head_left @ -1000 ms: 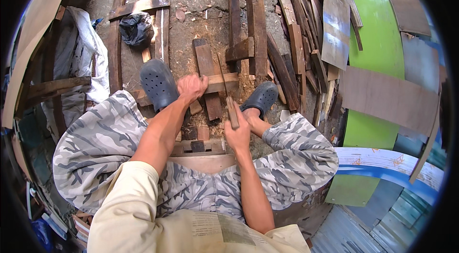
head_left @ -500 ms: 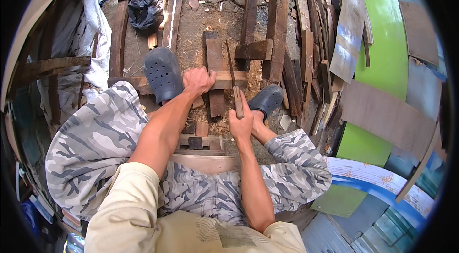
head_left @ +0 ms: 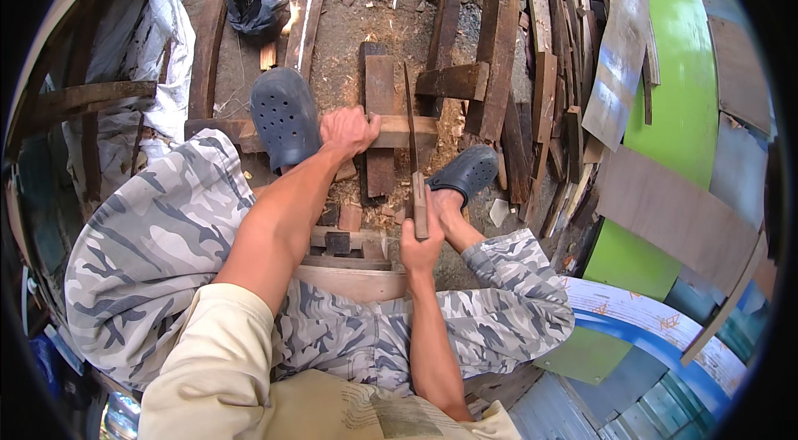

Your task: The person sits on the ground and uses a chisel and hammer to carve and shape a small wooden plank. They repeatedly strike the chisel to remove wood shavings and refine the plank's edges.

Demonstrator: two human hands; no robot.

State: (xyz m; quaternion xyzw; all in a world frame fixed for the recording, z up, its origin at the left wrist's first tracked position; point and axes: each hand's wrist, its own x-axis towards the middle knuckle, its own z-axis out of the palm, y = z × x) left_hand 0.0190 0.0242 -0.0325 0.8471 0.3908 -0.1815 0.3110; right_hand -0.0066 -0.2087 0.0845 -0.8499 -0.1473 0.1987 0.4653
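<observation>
I sit low with both feet in dark perforated clogs [head_left: 285, 117] on the ground. My left hand [head_left: 347, 130] grips a light wooden bar [head_left: 407, 131] that lies crosswise over a dark upright plank [head_left: 380, 95]. My right hand [head_left: 421, 240] is closed around the wooden handle of a long thin blade [head_left: 410, 120], held upright so its edge points away from me, just right of the plank. Small wood offcuts [head_left: 349, 218] lie between my feet.
Stacked weathered planks [head_left: 532, 49] lean at the right, next to a green curved panel [head_left: 682, 99] and brown boards [head_left: 673, 215]. A black bag [head_left: 259, 3] lies at the top left. Long beams [head_left: 212, 49] and white sheeting [head_left: 162, 32] sit at the left.
The view has shifted down and closer. My right hand has raised the blade so it stands along the plank; my left hand stays on the crosswise bar.
</observation>
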